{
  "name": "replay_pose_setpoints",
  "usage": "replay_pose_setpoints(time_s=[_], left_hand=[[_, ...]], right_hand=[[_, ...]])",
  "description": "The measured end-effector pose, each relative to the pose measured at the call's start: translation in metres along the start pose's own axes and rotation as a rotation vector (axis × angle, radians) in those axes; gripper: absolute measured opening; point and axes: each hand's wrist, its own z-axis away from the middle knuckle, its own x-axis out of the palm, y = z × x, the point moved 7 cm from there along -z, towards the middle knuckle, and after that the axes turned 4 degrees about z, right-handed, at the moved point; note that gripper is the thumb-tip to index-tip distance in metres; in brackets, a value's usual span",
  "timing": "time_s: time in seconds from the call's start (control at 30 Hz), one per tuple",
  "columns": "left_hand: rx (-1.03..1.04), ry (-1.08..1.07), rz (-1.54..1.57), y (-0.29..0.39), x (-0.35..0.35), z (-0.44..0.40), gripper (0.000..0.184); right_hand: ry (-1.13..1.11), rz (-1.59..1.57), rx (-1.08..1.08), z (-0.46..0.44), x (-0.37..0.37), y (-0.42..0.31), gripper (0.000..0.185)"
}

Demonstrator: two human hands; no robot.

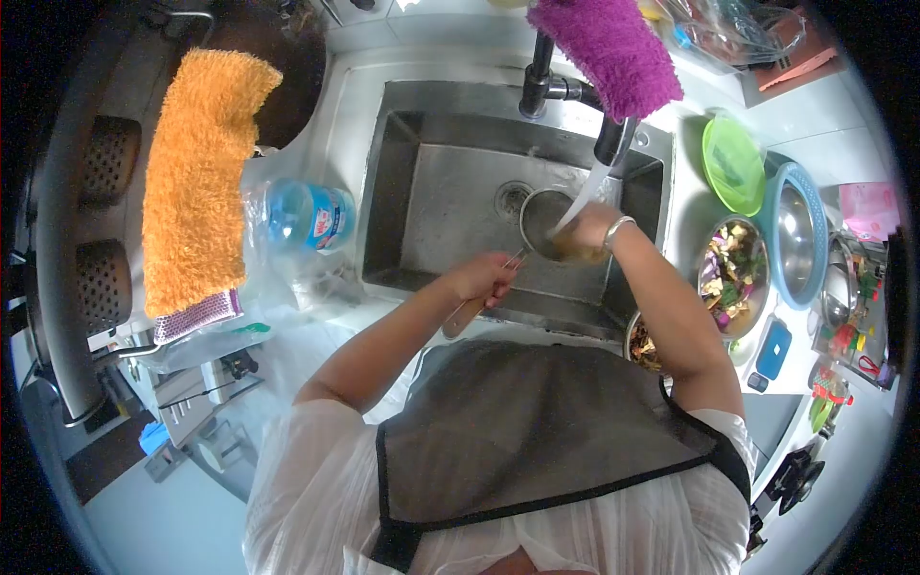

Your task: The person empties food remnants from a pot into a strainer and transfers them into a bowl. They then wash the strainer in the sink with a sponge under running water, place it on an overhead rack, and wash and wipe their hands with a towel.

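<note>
My left hand [482, 280] is closed round the handle of a round strainer [548, 222], which it holds over the metal sink [446, 216]. Water from the black faucet [613, 142] runs down into the strainer. At the strainer's right side is my right hand [586, 230], with a bracelet on the wrist. Its fingers are blurred by water and motion, and whether they hold anything is hidden.
Right of the sink stand a bowl of chopped food [730, 273], a green basket [733, 165], a blue basin [797, 235] and a phone [774, 349]. A plastic bottle [311, 215] and an orange cloth [199, 182] are on the left. A purple cloth [613, 56] covers the faucet's top.
</note>
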Motion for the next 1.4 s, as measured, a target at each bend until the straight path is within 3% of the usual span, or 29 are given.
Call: replay_pose_setpoints(time_s=[0.13,0.17,0.23,0.3,0.4,0.43,0.53,0.57,0.67,0.73,0.8,0.83,0.93,1.0,1.03,1.1,1.2,1.23,1.33,1.37,1.4], left_hand=[[0.034,-0.015,-0.087,0.003,0.011,-0.002,0.046],[0.031,-0.028,-0.057,0.002,0.009,-0.002,0.046],[0.025,-0.049,0.002,0.001,0.001,0.0,0.046],[0.032,-0.037,0.02,-0.003,0.002,0.002,0.046],[0.043,-0.068,0.033,0.004,0.01,-0.003,0.045],[0.045,-0.08,0.038,0.006,0.011,-0.002,0.045],[0.042,-0.014,-0.102,0.007,-0.003,0.007,0.044],[0.052,0.018,-0.149,0.006,-0.006,0.006,0.044],[0.048,0.13,-0.284,-0.002,-0.011,0.003,0.039],[-0.008,0.252,-0.366,-0.001,-0.014,0.009,0.032],[0.245,0.433,-0.819,-0.002,-0.037,0.0,0.028],[0.375,0.52,-1.047,0.007,-0.034,0.007,0.028],[0.196,0.546,-1.07,0.02,-0.024,0.032,0.033],[0.301,0.535,-1.019,0.017,-0.025,0.03,0.029],[0.354,0.528,-0.992,0.016,-0.026,0.028,0.027],[0.368,0.494,-0.998,0.014,-0.025,0.017,0.025],[0.421,0.434,-1.053,0.013,-0.01,0.011,0.024],[0.446,0.416,-1.079,0.015,-0.004,0.013,0.024],[0.376,0.453,-0.945,0.014,-0.004,0.028,0.023],[0.37,0.477,-0.951,0.016,-0.009,0.031,0.022],[0.366,0.501,-0.952,0.018,-0.016,0.035,0.022]], right_hand=[[0.634,0.001,-0.334,-0.042,0.001,0.009,0.034],[0.547,-0.01,-0.409,-0.069,0.022,0.023,0.032],[0.263,0.022,-0.186,-0.037,0.005,0.016,0.036],[0.255,0.01,-0.143,-0.024,-0.002,0.014,0.037],[0.654,-0.052,-0.347,-0.045,0.0,0.016,0.037],[0.556,-0.124,-0.407,-0.056,0.016,0.016,0.041],[0.109,0.054,-0.34,-0.054,0.022,0.04,0.054],[0.128,0.182,-0.215,-0.047,0.011,0.052,0.054],[0.36,-0.192,-0.09,-0.022,-0.021,0.073,0.052],[0.561,-0.235,-0.126,-0.025,-0.033,0.091,0.053],[0.874,-0.279,-0.093,-0.009,-0.046,0.109,0.052],[0.901,-0.344,-0.121,-0.013,-0.046,0.119,0.057],[0.84,-0.587,-0.353,-0.013,-0.025,0.113,0.064],[0.597,-0.724,-0.491,0.0,0.003,0.074,0.073],[0.728,-0.455,-0.606,0.004,0.014,0.059,0.073],[0.717,-0.171,-0.522,0.025,0.031,0.013,0.071],[0.879,0.142,-0.541,0.012,0.029,-0.019,0.068],[1.014,-0.011,-0.526,0.006,0.016,-0.009,0.063],[0.865,-0.074,-0.168,-0.024,0.003,0.04,0.063],[0.857,-0.024,-0.174,-0.02,0.008,0.045,0.063],[0.881,-0.015,-0.318,-0.001,0.012,0.028,0.062]])
